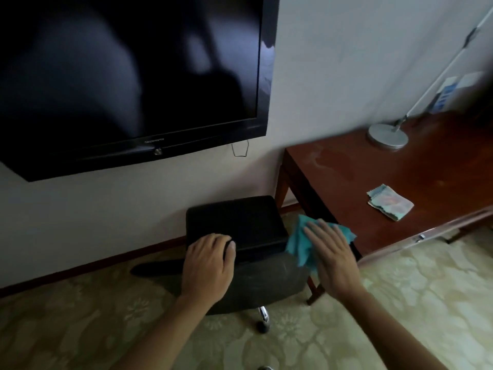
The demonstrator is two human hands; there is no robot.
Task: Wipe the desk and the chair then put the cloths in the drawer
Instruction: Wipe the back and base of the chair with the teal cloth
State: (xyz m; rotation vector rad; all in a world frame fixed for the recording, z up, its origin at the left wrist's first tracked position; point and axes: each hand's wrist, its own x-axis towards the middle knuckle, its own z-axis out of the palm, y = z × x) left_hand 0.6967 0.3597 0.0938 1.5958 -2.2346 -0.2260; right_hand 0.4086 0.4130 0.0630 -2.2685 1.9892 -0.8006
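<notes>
Left hand was curled over the top edge of the chair backrest, gripping it. Right hand was held with fingers straight, laid flat on the teal cloth, which was bunched under the palm at the right side of the chair; whether cloth was pressed against the chair could not be told. Desk was seen right of the chair, very close to it. A second, folded pale cloth was lying on the desk, well right of the chair. Lamp base was seen on the desk, farther back. TV was mounted on the wall above the chair.
</notes>
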